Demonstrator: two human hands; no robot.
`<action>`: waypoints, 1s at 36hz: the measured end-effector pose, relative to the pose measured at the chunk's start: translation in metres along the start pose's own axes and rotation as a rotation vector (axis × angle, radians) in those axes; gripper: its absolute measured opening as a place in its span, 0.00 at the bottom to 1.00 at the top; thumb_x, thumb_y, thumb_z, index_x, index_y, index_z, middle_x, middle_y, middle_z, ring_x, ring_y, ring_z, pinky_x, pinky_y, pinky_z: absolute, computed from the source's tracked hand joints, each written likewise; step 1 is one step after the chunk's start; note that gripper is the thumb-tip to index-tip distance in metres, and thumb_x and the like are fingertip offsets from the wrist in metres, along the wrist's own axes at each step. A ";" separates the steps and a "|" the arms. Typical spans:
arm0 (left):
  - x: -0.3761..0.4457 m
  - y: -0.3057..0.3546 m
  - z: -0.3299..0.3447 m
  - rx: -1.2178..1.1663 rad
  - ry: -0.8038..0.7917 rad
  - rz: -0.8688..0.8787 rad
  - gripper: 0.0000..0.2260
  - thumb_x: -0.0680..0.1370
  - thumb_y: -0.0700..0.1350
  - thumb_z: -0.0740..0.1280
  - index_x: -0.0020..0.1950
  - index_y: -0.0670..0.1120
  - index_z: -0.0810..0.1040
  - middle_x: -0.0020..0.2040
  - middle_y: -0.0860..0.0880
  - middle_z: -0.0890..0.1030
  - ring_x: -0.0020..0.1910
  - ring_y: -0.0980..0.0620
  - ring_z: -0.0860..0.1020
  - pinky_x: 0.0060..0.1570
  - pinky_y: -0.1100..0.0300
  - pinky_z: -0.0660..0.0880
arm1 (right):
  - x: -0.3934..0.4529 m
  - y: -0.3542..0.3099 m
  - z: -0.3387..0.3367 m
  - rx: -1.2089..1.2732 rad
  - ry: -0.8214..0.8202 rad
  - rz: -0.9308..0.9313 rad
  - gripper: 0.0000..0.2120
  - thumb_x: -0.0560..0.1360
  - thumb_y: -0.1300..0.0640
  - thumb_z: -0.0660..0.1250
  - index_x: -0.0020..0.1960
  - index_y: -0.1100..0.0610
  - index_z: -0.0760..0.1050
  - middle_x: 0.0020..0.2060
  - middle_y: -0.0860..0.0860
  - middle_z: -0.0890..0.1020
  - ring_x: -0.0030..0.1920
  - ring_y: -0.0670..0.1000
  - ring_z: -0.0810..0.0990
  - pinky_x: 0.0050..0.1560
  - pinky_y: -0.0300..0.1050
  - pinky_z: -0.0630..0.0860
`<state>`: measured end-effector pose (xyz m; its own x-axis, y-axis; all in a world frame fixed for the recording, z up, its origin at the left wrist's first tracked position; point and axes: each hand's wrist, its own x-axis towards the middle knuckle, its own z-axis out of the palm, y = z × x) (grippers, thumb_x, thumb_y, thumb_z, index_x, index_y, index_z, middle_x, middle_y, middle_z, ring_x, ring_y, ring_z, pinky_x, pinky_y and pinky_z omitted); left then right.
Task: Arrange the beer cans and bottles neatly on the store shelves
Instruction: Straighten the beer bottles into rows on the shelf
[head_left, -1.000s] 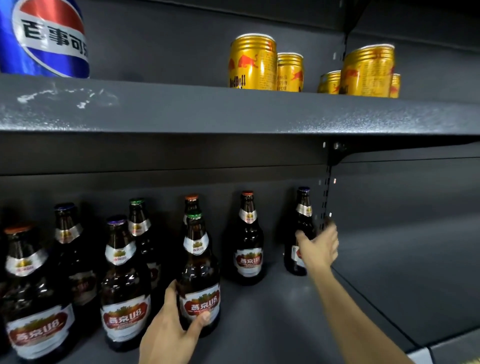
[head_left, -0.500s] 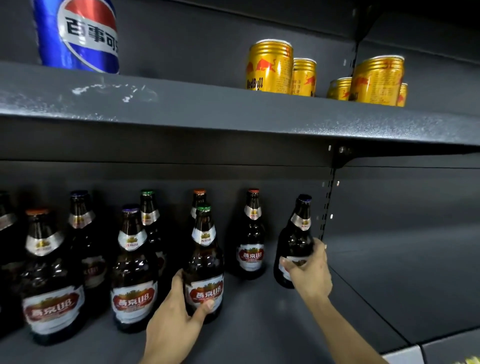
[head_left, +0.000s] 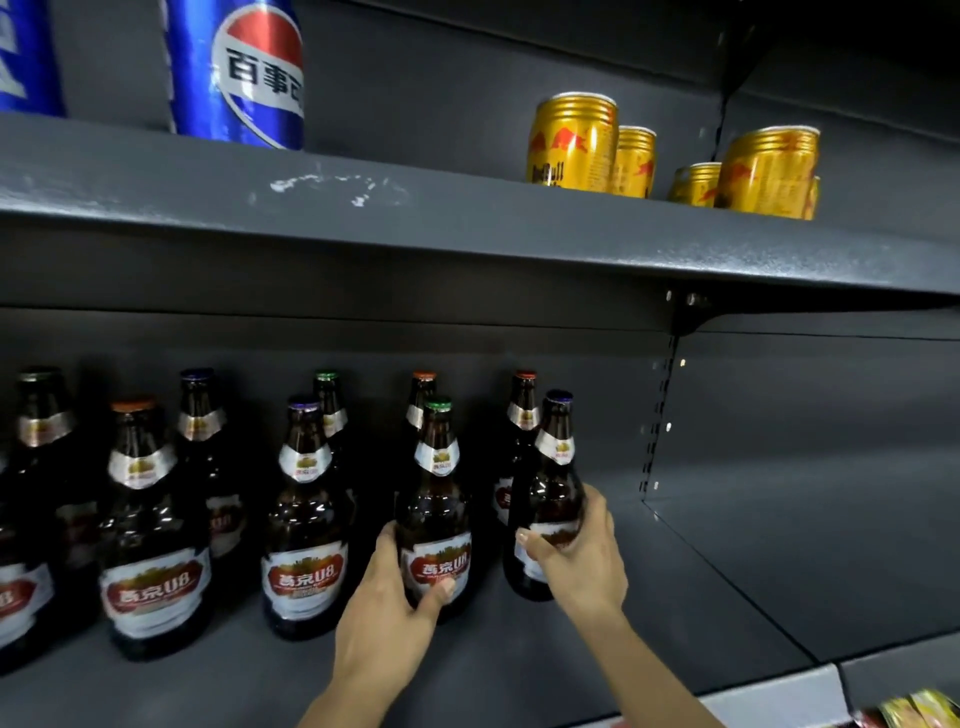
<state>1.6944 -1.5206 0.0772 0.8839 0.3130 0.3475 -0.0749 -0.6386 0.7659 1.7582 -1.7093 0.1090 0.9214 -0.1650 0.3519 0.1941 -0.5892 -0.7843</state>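
Several brown beer bottles with red labels stand in two rows on the lower dark shelf (head_left: 675, 613). My left hand (head_left: 387, 608) grips the base of a green-capped bottle (head_left: 436, 499) in the front row. My right hand (head_left: 582, 556) grips the lower body of a blue-capped bottle (head_left: 553, 483), which tilts slightly and sits right of the green-capped one, in front of a red-capped bottle (head_left: 522, 410) at the back. More bottles, such as a purple-capped bottle (head_left: 306, 519) and an orange-capped bottle (head_left: 145, 525), stand to the left.
The upper shelf (head_left: 467, 234) carries gold energy drink cans (head_left: 571, 143) at the right and a large blue cola can (head_left: 239, 73) at the left. A slotted upright (head_left: 660, 415) divides the back panel. Bare shelf floor lies right of my right hand. A colourful packet (head_left: 914, 709) shows at bottom right.
My right hand has drawn the blue-capped bottle from the back right toward the front, beside the green-capped bottle. My left hand stays on the green-capped bottle. The view has shifted right and down.
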 end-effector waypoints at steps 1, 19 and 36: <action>0.000 0.001 0.000 -0.003 0.003 0.001 0.38 0.74 0.56 0.69 0.77 0.53 0.51 0.69 0.56 0.68 0.60 0.54 0.74 0.50 0.61 0.72 | -0.001 0.001 0.000 -0.023 -0.004 -0.019 0.37 0.68 0.43 0.74 0.71 0.46 0.59 0.62 0.44 0.71 0.62 0.51 0.74 0.44 0.46 0.68; -0.002 0.008 -0.002 -0.040 -0.010 -0.008 0.37 0.75 0.55 0.68 0.77 0.53 0.49 0.69 0.56 0.59 0.61 0.55 0.73 0.48 0.63 0.72 | -0.012 0.006 0.033 -0.001 0.138 0.000 0.44 0.72 0.52 0.74 0.78 0.52 0.51 0.71 0.50 0.68 0.68 0.55 0.71 0.57 0.58 0.76; -0.002 0.010 -0.006 -0.050 -0.052 -0.040 0.39 0.75 0.48 0.71 0.78 0.47 0.49 0.72 0.49 0.61 0.69 0.52 0.67 0.57 0.68 0.64 | -0.018 0.010 0.033 0.056 0.076 -0.021 0.45 0.72 0.51 0.73 0.78 0.51 0.48 0.73 0.50 0.64 0.60 0.53 0.78 0.52 0.52 0.78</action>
<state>1.6888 -1.5230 0.0872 0.9092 0.2998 0.2889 -0.0612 -0.5901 0.8050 1.7541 -1.6858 0.0781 0.8893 -0.2138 0.4044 0.2334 -0.5482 -0.8031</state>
